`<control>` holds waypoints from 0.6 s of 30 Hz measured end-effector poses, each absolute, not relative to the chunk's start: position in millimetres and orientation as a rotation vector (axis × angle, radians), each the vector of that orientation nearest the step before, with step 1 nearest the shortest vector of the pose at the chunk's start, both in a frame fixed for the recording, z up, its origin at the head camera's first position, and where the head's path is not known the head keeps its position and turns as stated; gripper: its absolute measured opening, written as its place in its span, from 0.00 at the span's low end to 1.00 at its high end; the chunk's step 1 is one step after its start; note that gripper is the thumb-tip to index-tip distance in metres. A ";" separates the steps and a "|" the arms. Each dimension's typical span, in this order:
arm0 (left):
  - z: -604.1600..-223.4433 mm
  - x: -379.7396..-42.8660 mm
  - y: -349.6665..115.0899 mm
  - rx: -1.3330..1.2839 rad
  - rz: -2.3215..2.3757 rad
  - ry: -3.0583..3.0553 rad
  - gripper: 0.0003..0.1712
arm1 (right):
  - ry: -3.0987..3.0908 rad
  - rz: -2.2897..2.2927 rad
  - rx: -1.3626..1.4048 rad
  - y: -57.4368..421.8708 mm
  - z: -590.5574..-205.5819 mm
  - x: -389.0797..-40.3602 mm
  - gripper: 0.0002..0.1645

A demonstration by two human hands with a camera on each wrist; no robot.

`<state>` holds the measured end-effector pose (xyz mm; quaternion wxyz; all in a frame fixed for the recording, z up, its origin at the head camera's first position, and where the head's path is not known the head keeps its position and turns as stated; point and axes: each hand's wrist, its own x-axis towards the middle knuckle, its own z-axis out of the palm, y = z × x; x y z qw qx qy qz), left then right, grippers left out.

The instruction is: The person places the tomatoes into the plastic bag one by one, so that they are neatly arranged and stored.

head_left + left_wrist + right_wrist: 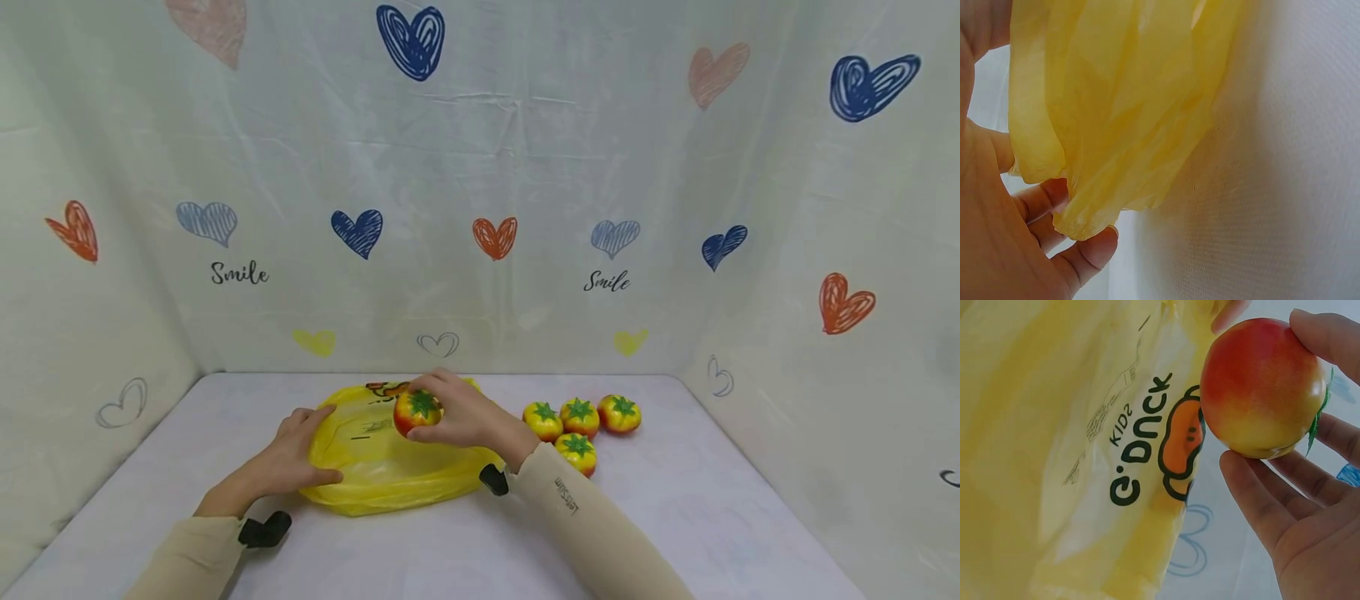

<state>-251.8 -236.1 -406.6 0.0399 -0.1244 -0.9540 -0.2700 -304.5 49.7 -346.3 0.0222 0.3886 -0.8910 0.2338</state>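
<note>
Head view: right hand [468, 414] holds a red-yellow fruit [412, 410], raised over the yellow bag [367, 462]; thumb and fingers are bowed to the fruit's width, no further. Right wrist view has the thumb on one side, fingers on the other, leafy end turned palmward; looks like a sides-only grip, probably because the round body gives good opposing contact. Fruit is in front of the duck print [1184, 444], so outside the bag. Left hand [288, 458] is spread wide, fingers partly curled round the bag's left edge, holding plastic; can't tell how firmly. Likely reason: thin film slides and collapses, so a wide hold steadies and spreads it. Bag lies on the table [675, 517]; can't tell where its mouth is. Four matching fruits [580, 417] sit bunched right of the bag, beyond the right forearm, presumably for short right-hand reach.
</note>
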 end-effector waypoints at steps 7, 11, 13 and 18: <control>-407.3 -250.6 -235.4 -0.372 -0.824 -2.938 0.58 | -2.810 0.697 1.222 28.4 -339.7 -310.5 0.33; -408.0 -250.7 -236.9 -0.383 -0.826 -2.936 0.58 | -2.817 0.654 1.259 15.4 -336.7 -314.4 0.34; -408.2 -250.9 -237.7 -0.392 -0.825 -2.934 0.58 | -2.817 0.628 1.279 9.3 -336.6 -316.7 0.34; -408.8 -252.0 -238.8 -0.423 -0.817 -2.919 0.57 | -2.822 0.590 1.329 -3.3 -340.1 -322.3 0.35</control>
